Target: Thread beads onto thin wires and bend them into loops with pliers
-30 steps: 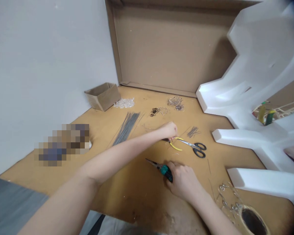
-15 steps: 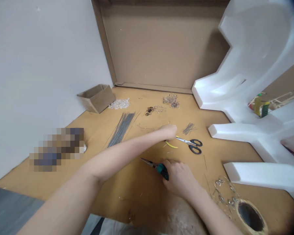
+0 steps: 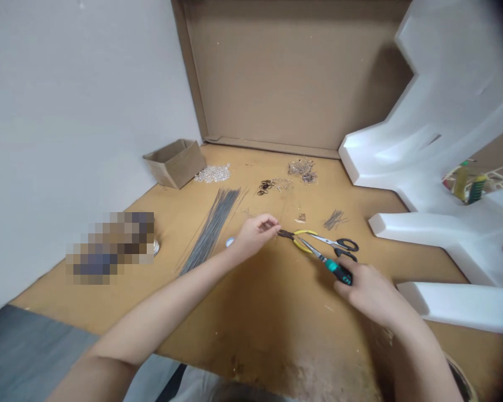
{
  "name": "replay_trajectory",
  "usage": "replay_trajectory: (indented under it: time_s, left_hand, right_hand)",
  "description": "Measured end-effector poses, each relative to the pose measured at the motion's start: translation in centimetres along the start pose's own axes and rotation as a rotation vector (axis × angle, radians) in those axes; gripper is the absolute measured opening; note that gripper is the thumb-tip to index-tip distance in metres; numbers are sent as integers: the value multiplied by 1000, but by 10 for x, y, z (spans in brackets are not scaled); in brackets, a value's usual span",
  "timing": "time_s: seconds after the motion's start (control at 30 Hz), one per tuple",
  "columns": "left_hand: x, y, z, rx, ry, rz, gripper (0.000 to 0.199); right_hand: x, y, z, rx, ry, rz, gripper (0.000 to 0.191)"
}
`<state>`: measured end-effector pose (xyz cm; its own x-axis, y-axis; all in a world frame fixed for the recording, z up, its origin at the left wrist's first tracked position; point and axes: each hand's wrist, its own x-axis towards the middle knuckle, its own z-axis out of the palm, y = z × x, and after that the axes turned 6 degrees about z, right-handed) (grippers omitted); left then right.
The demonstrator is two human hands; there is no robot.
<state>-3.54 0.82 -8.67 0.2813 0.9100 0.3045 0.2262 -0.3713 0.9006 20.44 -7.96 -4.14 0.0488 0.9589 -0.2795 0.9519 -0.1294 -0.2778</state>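
Note:
My left hand (image 3: 257,233) is pinched closed near the middle of the table, beside the dark jaws of yellow-handled pliers (image 3: 305,232). Thin wire shows at its fingertips, but its full shape is hard to make out. My right hand (image 3: 366,287) grips green-and-black long-nose pliers (image 3: 334,269), whose tips point up and left toward the yellow handles. Black-handled scissors (image 3: 347,244) lie just beyond, their blades close to the yellow handles. A bundle of grey wires (image 3: 213,229) lies left of my left hand, and short wire pieces (image 3: 334,219) lie to the right.
An open cardboard box (image 3: 175,164) stands at the back left beside clear beads (image 3: 213,173). Black rings (image 3: 265,186) and small metal parts (image 3: 302,167) lie farther back. White foam (image 3: 411,226) borders the right side. Cardboard (image 3: 276,84) stands behind.
My left hand has drawn back to the left, uncovering the yellow-handled pliers. My right hand has moved right and slightly up with the green pliers. The view has shifted a little.

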Motion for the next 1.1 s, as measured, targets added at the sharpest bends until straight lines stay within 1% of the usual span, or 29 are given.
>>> replay_trajectory:
  time_s: [0.1,0.17,0.23,0.3,0.33,0.4,0.47,0.57,0.67,0.8,0.9,1.03,1.1]
  left_hand:
    - [-9,-13,9,81,-31,23,14]
    - [-11,-16,11,50,-43,15,14]
    - [-10,-14,12,-90,-50,-46,15]
    - [-11,-6,12,-298,-60,-146,19]
    - [-13,-1,13,-400,-77,-193,21]
    - [-18,9,14,-553,-128,-244,23]
    - [-23,17,15,-645,-175,-251,23]
    - [-28,23,16,-704,-210,-251,22]
    - [-29,26,15,-721,-237,-271,23]
    - [-30,30,15,-734,-278,-277,24]
    - [-32,32,18,-733,-271,-278,23]
    - [-36,34,22,-644,-190,-250,24]
    - [-38,35,24,-589,-141,-226,24]
  right_hand:
    - [7,3,3,3,40,20,34]
    - [12,2,9,71,79,24,33]
    - [16,-3,17,252,138,23,33]
    - [20,-12,25,575,154,-7,28]
    - [20,-16,28,779,121,-23,26]
    - [20,-26,35,1115,-37,-92,29]
    - [18,-32,39,1284,-174,-142,31]
    - [13,-36,44,1327,-325,-174,29]
    - [9,-38,45,1310,-399,-188,28]
    - [4,-43,43,1245,-372,-192,27]
    - [2,-47,41,1177,-328,-208,24]
    - [2,-50,42,1149,-270,-182,26]
    - [3,-51,44,1154,-271,-173,27]
